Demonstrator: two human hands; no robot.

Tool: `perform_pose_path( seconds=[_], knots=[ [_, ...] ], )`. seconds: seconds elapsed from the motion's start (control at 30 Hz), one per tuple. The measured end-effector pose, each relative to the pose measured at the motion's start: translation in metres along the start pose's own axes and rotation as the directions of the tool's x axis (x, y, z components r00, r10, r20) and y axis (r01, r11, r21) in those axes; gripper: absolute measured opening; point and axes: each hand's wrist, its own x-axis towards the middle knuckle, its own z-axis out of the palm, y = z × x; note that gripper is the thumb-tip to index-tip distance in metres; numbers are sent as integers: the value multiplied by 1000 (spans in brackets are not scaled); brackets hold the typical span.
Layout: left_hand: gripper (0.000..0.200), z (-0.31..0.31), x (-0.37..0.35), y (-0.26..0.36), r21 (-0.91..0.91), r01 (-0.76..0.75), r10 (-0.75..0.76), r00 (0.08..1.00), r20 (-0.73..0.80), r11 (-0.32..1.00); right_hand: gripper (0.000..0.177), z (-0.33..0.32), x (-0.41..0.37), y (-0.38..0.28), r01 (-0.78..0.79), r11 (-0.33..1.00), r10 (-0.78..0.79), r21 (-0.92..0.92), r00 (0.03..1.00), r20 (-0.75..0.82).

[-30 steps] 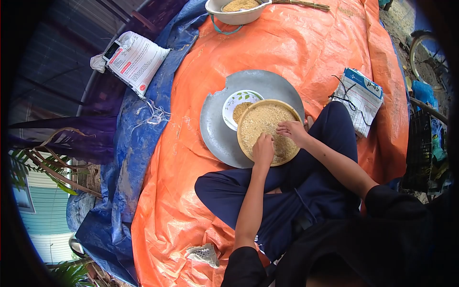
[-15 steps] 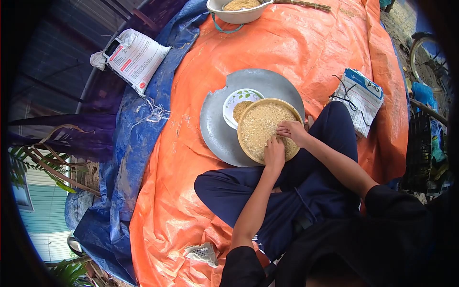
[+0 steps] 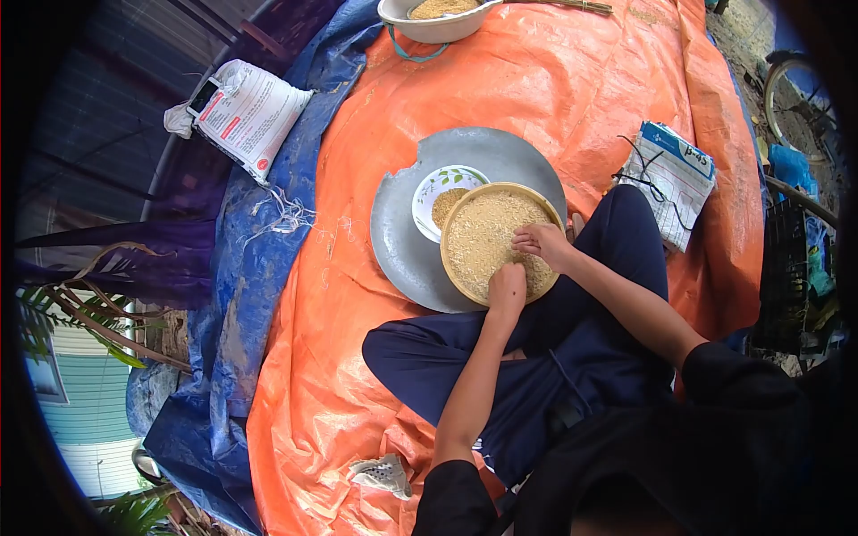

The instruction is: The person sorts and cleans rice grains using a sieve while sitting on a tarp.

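A round shallow tray (image 3: 458,279) with a tan rim holds a layer of pale grain (image 3: 487,234). My left hand (image 3: 508,288) is curled closed at its near edge, low over the grain; whatever its fingers hold is hidden. Just to the right, my right hand (image 3: 542,245) reaches over the grain with fingers stretched out and slightly apart. Partly beneath the tray's left side is a white bowl (image 3: 427,189) with a green leaf pattern, with darker grain in it. Both rest on a large grey metal disc (image 3: 402,250) with a broken edge.
An orange tarp (image 3: 313,393) covers the ground, bordered by a blue tarp (image 3: 234,330). A white sack (image 3: 255,116) lies at upper left, and a folded sack (image 3: 666,183) at right. At the top stands a basin (image 3: 438,31) of grain. My crossed legs (image 3: 420,357) are close to the disc.
My left hand has drawn slightly back and left, away from the right fingers, and curled closed. My right hand stays over the grain. The whole view has shifted slightly.
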Motion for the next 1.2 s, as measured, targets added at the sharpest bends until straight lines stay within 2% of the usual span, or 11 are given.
perform_pose_path(
  seconds=[0.5,0.6,0.7,1.2],
  knots=[
    [16,-4,4,-6,-68,-80,75,994,-77,994,33,3,-2,-4,-16,1000,15,25,1000,18],
    [15,-9,4,-3,-87,7,-10,999,-33,996,33,4,-3,-4,-15,1000,15,13,1000,17],
    [17,-10,5,-2,-75,27,-28,999,-16,997,34,3,-2,-3,-11,1000,11,7,1000,26],
    [15,6,7,-13,-36,28,-29,999,-25,999,35,3,-2,-4,-16,999,15,34,999,37]
  ],
)
